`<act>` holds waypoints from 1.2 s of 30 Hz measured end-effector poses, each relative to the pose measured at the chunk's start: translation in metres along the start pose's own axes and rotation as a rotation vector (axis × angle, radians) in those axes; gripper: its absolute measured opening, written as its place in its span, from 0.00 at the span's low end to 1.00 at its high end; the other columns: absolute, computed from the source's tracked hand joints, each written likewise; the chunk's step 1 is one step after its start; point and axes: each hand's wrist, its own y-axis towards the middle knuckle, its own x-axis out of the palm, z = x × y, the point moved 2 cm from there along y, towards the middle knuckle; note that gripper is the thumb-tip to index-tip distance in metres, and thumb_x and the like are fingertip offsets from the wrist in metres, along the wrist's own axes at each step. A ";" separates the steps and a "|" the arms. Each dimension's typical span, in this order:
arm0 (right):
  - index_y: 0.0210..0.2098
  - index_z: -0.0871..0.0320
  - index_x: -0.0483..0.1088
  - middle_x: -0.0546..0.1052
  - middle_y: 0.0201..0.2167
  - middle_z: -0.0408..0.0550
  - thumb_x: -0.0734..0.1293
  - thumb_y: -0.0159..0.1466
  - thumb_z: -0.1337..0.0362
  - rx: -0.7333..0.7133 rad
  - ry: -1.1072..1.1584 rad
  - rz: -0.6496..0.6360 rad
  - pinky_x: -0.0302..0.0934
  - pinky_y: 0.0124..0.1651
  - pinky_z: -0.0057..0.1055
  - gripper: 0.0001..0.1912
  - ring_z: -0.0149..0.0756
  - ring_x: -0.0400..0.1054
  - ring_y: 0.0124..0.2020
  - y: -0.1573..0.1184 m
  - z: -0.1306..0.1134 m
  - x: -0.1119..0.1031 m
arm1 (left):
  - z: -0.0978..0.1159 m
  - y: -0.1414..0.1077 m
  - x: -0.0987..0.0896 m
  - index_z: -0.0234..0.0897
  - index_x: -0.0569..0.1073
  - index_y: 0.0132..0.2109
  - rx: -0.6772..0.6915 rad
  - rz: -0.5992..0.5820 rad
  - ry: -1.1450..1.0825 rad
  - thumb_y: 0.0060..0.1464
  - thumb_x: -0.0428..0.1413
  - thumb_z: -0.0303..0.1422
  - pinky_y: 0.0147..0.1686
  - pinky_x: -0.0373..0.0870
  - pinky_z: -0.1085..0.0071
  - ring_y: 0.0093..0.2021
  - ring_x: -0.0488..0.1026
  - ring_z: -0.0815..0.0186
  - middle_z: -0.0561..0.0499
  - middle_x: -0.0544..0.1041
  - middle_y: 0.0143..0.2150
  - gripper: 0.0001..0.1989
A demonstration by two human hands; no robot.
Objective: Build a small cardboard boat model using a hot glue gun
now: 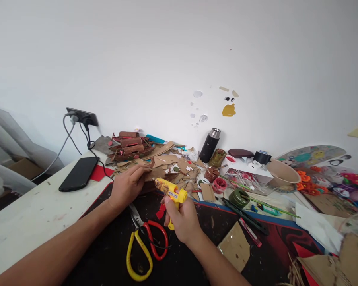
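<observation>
Here's the white table (47, 206), running from the near left to the wall, and over it the black mat (107, 254) with its blue edge, right under your forearms. At the far left sits the reddish-brown model boat (131, 146) with its ribbed, rounded roofs, beyond your left hand (128, 184). Over at the far right, the round beige bowl (285, 171). Down come the scissors with one yellow and one red handle (139, 220), lying between your forearms, and the black smartphone (78, 174) lies flat to the left of your left hand. The square of brown cardboard (235, 246) lies on the mat, right of your right hand (183, 218), and the black cylindrical flask with a silver top (210, 146) leans by the wall.

Into the middle: your right hand is wrapped around the yellow plastic glue gun (168, 188), nozzle pointing left, towards your other hand. Your left fingers are closed on the brown cardboard piece (156, 172), which lies at their right side, just beyond that nozzle. Whether the two touch, you can't tell from here. And smallest, right of the glue gun: the open jar of red paint (219, 184) and the open jar of green paint (238, 198).
</observation>
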 end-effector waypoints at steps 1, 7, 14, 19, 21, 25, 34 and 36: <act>0.31 0.56 0.73 0.70 0.15 0.42 0.64 0.71 0.40 -0.016 -0.044 0.001 0.59 0.25 0.29 0.26 0.35 0.67 0.17 0.000 0.000 0.000 | 0.000 0.000 0.000 0.42 0.83 0.47 0.018 0.001 0.008 0.68 0.51 0.29 0.40 0.79 0.66 0.47 0.86 0.56 0.46 0.88 0.49 0.14; 0.21 0.53 0.65 0.71 0.15 0.46 0.62 0.74 0.46 -0.095 -0.238 -0.003 0.59 0.27 0.31 0.29 0.36 0.66 0.19 0.000 -0.003 0.001 | 0.000 -0.002 0.000 0.42 0.82 0.49 0.104 0.005 0.040 0.65 0.51 0.25 0.41 0.79 0.66 0.47 0.86 0.57 0.46 0.88 0.49 0.16; 0.23 0.52 0.65 0.70 0.14 0.45 0.62 0.74 0.47 -0.099 -0.267 0.015 0.57 0.25 0.30 0.26 0.36 0.65 0.19 -0.001 0.000 0.003 | 0.002 -0.002 -0.001 0.43 0.83 0.48 0.074 -0.026 0.012 0.65 0.52 0.26 0.44 0.81 0.64 0.49 0.85 0.56 0.46 0.88 0.50 0.16; 0.23 0.52 0.64 0.69 0.15 0.45 0.62 0.74 0.47 -0.095 -0.267 0.012 0.55 0.24 0.30 0.26 0.36 0.65 0.20 0.000 0.000 0.004 | 0.003 -0.002 -0.002 0.43 0.84 0.48 0.077 -0.038 0.008 0.65 0.51 0.26 0.46 0.81 0.64 0.50 0.85 0.56 0.46 0.88 0.50 0.17; 0.23 0.52 0.64 0.69 0.15 0.44 0.64 0.73 0.47 -0.094 -0.249 0.009 0.54 0.24 0.30 0.25 0.36 0.65 0.20 0.000 -0.001 0.004 | 0.003 -0.002 -0.002 0.43 0.84 0.48 0.083 -0.039 0.010 0.65 0.51 0.26 0.47 0.81 0.63 0.50 0.85 0.56 0.45 0.88 0.50 0.17; 0.22 0.52 0.63 0.68 0.15 0.44 0.65 0.73 0.48 -0.087 -0.242 0.003 0.54 0.24 0.30 0.25 0.36 0.65 0.20 -0.001 -0.001 0.005 | 0.003 -0.002 -0.003 0.42 0.84 0.48 0.132 -0.024 0.030 0.65 0.51 0.25 0.44 0.81 0.64 0.49 0.85 0.56 0.45 0.88 0.50 0.17; 0.19 0.52 0.63 0.70 0.14 0.46 0.61 0.75 0.50 -0.098 -0.326 0.021 0.58 0.28 0.31 0.29 0.36 0.66 0.20 0.002 -0.005 0.000 | 0.001 -0.002 -0.001 0.43 0.84 0.47 0.065 -0.044 -0.001 0.65 0.51 0.27 0.46 0.82 0.62 0.50 0.85 0.55 0.45 0.87 0.51 0.16; 0.21 0.52 0.63 0.70 0.15 0.45 0.62 0.74 0.50 -0.099 -0.321 0.027 0.56 0.26 0.31 0.27 0.36 0.66 0.20 0.002 -0.004 0.001 | 0.001 -0.002 -0.001 0.43 0.84 0.47 0.071 -0.040 0.007 0.65 0.51 0.27 0.45 0.81 0.63 0.50 0.85 0.55 0.45 0.87 0.51 0.16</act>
